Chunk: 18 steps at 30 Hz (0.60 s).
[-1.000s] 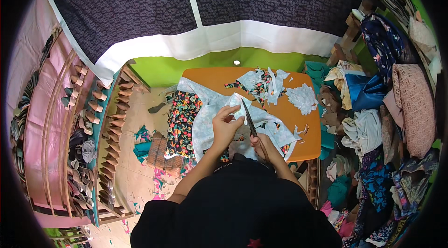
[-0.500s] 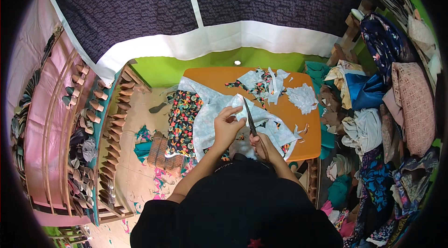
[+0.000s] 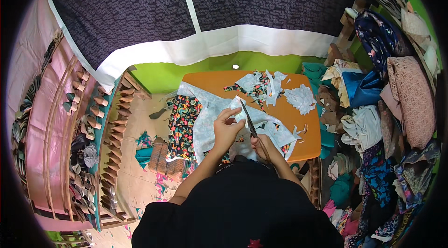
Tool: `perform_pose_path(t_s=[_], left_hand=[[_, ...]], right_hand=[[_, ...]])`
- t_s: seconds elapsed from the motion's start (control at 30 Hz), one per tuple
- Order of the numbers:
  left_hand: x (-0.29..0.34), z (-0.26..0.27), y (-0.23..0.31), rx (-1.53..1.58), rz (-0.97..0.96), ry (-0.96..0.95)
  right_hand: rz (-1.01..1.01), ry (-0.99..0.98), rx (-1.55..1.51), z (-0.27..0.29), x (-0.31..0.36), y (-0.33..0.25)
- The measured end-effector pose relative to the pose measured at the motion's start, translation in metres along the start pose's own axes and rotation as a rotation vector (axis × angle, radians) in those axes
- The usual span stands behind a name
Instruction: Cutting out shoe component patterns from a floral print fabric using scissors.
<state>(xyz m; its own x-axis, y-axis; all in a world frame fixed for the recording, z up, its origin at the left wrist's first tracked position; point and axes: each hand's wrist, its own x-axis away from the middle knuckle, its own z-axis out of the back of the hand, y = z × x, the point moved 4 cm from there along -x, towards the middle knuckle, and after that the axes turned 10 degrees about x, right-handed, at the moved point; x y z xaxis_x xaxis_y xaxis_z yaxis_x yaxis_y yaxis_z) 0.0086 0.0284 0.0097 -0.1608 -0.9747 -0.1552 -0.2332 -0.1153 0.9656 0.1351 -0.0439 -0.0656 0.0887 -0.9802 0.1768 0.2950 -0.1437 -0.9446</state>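
Note:
My left hand (image 3: 227,129) pinches a small white piece (image 3: 237,104) between thumb and fingers; whether it is cloth or paper I cannot tell. In my right hand (image 3: 262,146) is a pair of dark scissors (image 3: 250,124), its blades pointing up and away along the right edge of that piece. Beneath both hands a floral-print fabric (image 3: 182,126) spreads over the orange table (image 3: 303,143) and hangs off its left side. Much of this cloth lies with its pale reverse side up.
Toward the table's far right lie floral scraps (image 3: 254,84) and a heap of pale offcuts (image 3: 300,99). Racks of wooden shoe lasts (image 3: 113,150) stand on the left. Piled fabrics (image 3: 366,126) crowd the right side. Scraps (image 3: 163,185) litter the floor, and a dark patterned curtain (image 3: 130,10) hangs ahead.
The scene has shifted slightly in view. The scissors' tips have moved a little along the white piece; both hands keep their holds.

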Motion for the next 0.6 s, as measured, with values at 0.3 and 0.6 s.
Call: perform_pose_path(t_s=[0.3,0.6], left_hand=[[0.002,-0.005,0.005,-0.059,0.003,-0.037],[-0.001,-0.005,-0.003,-0.061,0.032,-0.065]], right_hand=[[0.005,-0.023,-0.188,0.003,0.004,-0.012],[-0.02,-0.005,-0.155,0.005,0.006,-0.013]])
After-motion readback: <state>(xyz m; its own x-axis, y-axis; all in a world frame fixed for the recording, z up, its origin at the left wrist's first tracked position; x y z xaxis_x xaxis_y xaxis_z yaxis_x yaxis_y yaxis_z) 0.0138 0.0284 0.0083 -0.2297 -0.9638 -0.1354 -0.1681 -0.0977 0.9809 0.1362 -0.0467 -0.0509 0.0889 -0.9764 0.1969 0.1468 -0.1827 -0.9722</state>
